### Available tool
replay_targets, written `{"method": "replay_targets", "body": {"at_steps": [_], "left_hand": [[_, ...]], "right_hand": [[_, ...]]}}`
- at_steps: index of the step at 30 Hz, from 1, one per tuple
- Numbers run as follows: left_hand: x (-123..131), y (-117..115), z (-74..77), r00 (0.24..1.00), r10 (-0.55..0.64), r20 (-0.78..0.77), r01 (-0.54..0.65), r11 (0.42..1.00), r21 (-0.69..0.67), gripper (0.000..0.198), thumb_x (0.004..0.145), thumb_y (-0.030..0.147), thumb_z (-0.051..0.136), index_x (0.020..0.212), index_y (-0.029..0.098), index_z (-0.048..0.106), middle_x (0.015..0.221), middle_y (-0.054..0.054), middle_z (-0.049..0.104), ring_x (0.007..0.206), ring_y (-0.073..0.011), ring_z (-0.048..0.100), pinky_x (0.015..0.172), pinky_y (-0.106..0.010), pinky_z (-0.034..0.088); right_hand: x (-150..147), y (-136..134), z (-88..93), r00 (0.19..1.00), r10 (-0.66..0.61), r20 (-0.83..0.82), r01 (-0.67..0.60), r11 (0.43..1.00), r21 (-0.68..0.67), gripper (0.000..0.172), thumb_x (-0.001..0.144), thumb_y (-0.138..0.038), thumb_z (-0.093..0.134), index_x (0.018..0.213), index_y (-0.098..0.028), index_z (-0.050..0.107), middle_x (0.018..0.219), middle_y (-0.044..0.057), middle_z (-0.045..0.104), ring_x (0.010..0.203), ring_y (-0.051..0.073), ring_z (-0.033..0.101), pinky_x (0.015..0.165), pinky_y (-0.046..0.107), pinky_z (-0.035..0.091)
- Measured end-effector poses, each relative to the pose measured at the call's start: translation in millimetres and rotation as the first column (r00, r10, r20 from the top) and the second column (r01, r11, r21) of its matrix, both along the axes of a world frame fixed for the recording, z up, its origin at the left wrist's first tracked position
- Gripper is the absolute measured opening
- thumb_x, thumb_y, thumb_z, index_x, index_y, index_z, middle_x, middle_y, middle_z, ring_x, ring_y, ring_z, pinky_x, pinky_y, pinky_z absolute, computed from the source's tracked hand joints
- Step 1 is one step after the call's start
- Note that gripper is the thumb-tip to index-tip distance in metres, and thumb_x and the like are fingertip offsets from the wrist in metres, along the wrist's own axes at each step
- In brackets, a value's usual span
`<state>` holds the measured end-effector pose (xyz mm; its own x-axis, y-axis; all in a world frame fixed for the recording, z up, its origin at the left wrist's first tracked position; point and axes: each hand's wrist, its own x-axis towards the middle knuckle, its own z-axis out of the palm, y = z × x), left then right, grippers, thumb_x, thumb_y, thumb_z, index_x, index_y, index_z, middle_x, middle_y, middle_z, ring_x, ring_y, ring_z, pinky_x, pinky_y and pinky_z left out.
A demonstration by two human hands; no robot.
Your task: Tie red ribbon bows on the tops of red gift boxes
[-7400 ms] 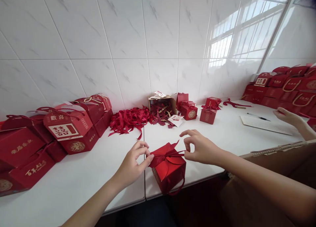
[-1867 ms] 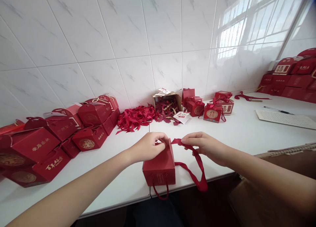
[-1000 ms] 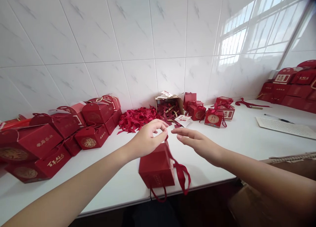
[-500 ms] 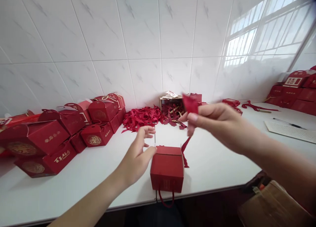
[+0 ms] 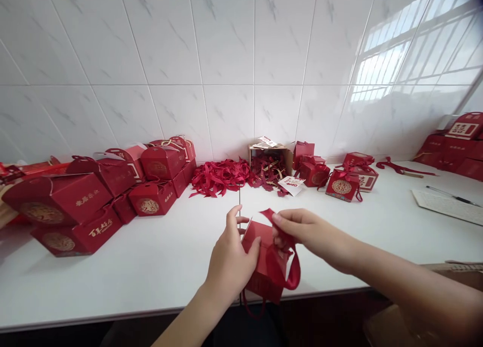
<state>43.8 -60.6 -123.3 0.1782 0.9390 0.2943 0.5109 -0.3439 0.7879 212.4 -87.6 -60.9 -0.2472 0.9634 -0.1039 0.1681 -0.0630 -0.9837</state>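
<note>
A small red gift box (image 5: 260, 232) with a cord handle stands tilted near the table's front edge. Around its left side and top, my left hand (image 5: 234, 254) grips it, thumb on the near top face and fingers behind. My right hand (image 5: 296, 230) pinches a red satin ribbon (image 5: 293, 274) just above the box's right side. The ribbon's cut end sticks out to the left of the fingertips, and a loop hangs down in front of the box. Part of the box's front is hidden by the ribbon.
Folded red boxes (image 5: 94, 196) are stacked at the left. Against the tiled wall lie a ribbon pile (image 5: 221, 176) and an open carton (image 5: 289, 158) of dark red pieces. Small finished boxes (image 5: 342, 185) stand right of it. A pen (image 5: 453, 196) rests on a notebook (image 5: 449, 206).
My right hand has come down to the box with the ribbon. My left hand has moved right and closed on the box, which is now turned and tilted.
</note>
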Motion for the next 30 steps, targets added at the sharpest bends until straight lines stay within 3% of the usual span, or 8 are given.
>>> {"method": "replay_targets", "body": {"at_steps": [4,9,14,21,26,30], "left_hand": [[-5,-4,0.0,0.978,-0.064,0.2,0.091,0.988,-0.127,0.055,0.085,0.038,0.052,0.134,0.026,0.029,0.124,-0.013,0.056,0.113,-0.0241,0.056,0.088,-0.038,0.047],[-14,-10,10.4,0.917,-0.121,0.38,0.251,0.916,-0.313,0.051,0.084,0.043,0.053,0.129,0.026,0.036,0.124,-0.011,0.057,0.094,-0.0205,0.064,0.079,-0.033,0.051],[-14,-16,13.9,0.938,-0.135,0.321,0.232,0.929,-0.288,0.049,0.083,0.044,0.055,0.126,0.024,0.042,0.123,-0.012,0.058,0.103,-0.0238,0.06,0.082,-0.034,0.049],[-12,-21,15.8,0.945,-0.169,0.279,0.245,0.933,-0.264,0.045,0.083,0.047,0.054,0.121,0.026,0.04,0.128,-0.011,0.052,0.116,-0.0236,0.05,0.086,-0.033,0.047],[-11,-17,20.8,0.942,-0.203,0.269,0.276,0.922,-0.27,0.033,0.091,0.051,0.032,0.095,0.023,0.049,0.11,-0.006,0.059,0.099,-0.0205,0.055,0.074,-0.03,0.049],[-7,-9,16.9,0.962,-0.201,0.186,0.237,0.952,-0.196,0.026,0.088,0.043,0.043,0.078,0.021,0.053,0.113,-0.005,0.058,0.095,-0.0201,0.056,0.076,-0.03,0.047]], "right_hand": [[-6,8,-20.1,0.999,0.044,-0.004,-0.044,0.997,-0.07,0.044,0.078,-0.057,0.056,0.067,-0.015,0.057,0.061,-0.001,0.052,0.053,0.009,0.041,0.051,0.023,0.031],[-3,6,-17.4,0.996,0.092,-0.016,-0.093,0.993,-0.068,0.044,0.075,-0.058,0.059,0.062,-0.016,0.057,0.058,-0.002,0.052,0.052,0.009,0.042,0.054,0.023,0.033],[-5,4,-15.6,0.984,0.172,-0.047,-0.176,0.98,-0.092,0.048,0.069,-0.062,0.062,0.066,-0.014,0.059,0.062,-0.001,0.053,0.055,0.009,0.043,0.058,0.024,0.033],[-5,5,-17.7,0.983,0.182,0.038,-0.179,0.982,-0.065,0.048,0.069,-0.064,0.059,0.061,-0.016,0.054,0.056,-0.003,0.045,0.053,0.009,0.036,0.055,0.025,0.03],[-8,5,-21.1,0.967,0.145,0.209,-0.139,0.989,-0.04,0.044,0.078,-0.053,0.054,0.053,-0.017,0.048,0.053,-0.003,0.045,0.048,0.009,0.035,0.05,0.024,0.027],[-9,7,-27.1,0.954,0.127,0.27,-0.147,0.988,0.053,0.041,0.082,-0.048,0.05,0.054,-0.017,0.05,0.052,-0.003,0.044,0.049,0.009,0.036,0.049,0.024,0.028]]}}
